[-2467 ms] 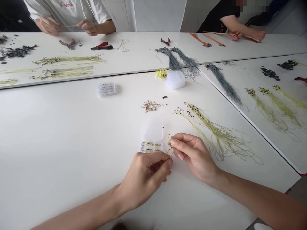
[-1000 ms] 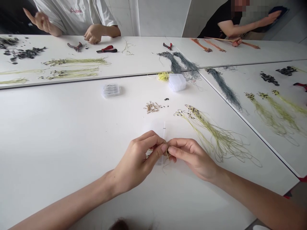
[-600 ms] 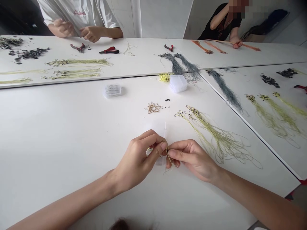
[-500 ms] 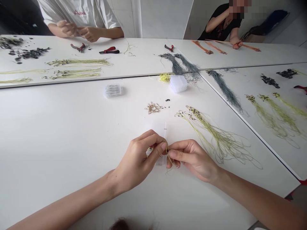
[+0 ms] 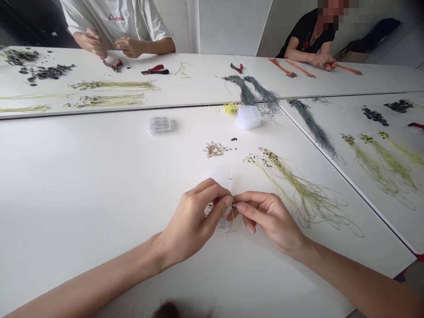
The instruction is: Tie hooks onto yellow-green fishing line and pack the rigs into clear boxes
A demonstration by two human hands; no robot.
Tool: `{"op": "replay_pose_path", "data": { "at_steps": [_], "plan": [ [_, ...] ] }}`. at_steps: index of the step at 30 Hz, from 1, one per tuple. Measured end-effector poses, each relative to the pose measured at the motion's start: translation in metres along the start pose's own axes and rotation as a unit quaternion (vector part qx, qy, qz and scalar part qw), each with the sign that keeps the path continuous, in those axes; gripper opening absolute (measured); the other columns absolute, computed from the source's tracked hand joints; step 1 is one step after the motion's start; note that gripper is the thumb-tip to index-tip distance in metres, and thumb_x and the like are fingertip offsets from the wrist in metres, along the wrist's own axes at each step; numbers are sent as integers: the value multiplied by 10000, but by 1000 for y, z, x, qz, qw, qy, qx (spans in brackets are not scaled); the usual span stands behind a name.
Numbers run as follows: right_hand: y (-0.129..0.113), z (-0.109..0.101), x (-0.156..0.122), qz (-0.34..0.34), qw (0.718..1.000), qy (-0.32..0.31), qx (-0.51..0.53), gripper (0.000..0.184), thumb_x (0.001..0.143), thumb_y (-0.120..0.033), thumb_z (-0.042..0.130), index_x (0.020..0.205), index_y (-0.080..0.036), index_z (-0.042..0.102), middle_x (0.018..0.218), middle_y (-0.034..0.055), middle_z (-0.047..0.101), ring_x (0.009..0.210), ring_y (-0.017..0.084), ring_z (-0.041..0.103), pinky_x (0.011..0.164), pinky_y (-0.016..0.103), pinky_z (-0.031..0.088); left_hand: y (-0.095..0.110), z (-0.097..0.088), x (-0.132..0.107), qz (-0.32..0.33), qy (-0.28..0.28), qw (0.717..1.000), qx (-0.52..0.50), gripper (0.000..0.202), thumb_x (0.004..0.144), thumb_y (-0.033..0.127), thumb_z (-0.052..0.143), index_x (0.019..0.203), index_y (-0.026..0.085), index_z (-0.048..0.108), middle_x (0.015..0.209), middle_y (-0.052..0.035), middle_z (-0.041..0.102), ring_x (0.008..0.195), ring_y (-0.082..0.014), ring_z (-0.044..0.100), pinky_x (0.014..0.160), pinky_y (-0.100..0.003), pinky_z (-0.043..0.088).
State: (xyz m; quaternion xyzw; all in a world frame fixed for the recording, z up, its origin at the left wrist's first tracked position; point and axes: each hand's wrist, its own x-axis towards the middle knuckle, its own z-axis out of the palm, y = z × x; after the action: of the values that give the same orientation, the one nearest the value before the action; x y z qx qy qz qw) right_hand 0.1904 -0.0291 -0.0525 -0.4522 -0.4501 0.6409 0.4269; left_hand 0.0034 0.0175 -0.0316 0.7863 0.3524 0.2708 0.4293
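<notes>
Well, going left to right from where I'm watching, a small clear box (image 5: 159,125) sits up on the white table (image 5: 82,176), well away from my work. My left hand (image 5: 190,225) is closed in a pinch on a short hooked line (image 5: 233,211), which sits just above a clear plastic tray (image 5: 221,222) that is mostly hidden beneath my fingers. Farther up lies a little heap of brass hooks (image 5: 214,150). My right hand (image 5: 270,216) is pinching the same line from the other side. The two hands have just closed in until their fingertips nearly meet, so the line no longer slants freely below them and is held from both sides, with its thin tail hanging loose. Just right of that hand spreads a loose bundle of yellow-green lines (image 5: 308,198), their hooked ends pointing up the table.
</notes>
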Motion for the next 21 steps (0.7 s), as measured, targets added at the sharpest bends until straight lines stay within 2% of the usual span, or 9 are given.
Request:
{"op": "replay_pose_path", "data": {
  "at_steps": [5, 8, 13, 21],
  "plan": [
    [1, 2, -3, -3, 999, 30, -43, 179, 870, -316, 649, 986, -204, 728, 815, 47, 718, 434, 35, 357, 388, 206, 266, -2, 2, -2, 4, 10, 1000, 9, 200, 957, 189, 482, 804, 175, 610, 817, -4, 557, 695, -92, 538, 628, -237, 452],
    [4, 0, -2, 4, 1000, 11, -21, 165, 871, -307, 649, 966, -203, 734, 839, 50, 714, 421, 33, 425, 419, 213, 339, -2, 3, -3, 11, 14, 1000, 11, 172, 954, 181, 487, 828, 172, 604, 825, -3, 561, 704, -87, 544, 630, -229, 458],
    [5, 0, 0, 9, 999, -18, 29, 169, 881, -289, 637, 971, -190, 740, 788, 41, 695, 485, 85, 583, 555, 271, 478, -4, 3, -5, 30, 16, 999, 19, 170, 958, 158, 473, 843, 174, 598, 834, 3, 561, 703, -75, 548, 643, -219, 471],
    [6, 2, 1, 56, 995, -29, 78, 127, 834, -277, 697, 879, -165, 738, 712, 35, 698, 451, 94, 617, 519, 241, 481, -8, 7, -7, 57, 17, 997, 42, 158, 949, 140, 473, 866, 176, 602, 844, -6, 545, 698, -87, 526, 646, -245, 462]
  ]
}}
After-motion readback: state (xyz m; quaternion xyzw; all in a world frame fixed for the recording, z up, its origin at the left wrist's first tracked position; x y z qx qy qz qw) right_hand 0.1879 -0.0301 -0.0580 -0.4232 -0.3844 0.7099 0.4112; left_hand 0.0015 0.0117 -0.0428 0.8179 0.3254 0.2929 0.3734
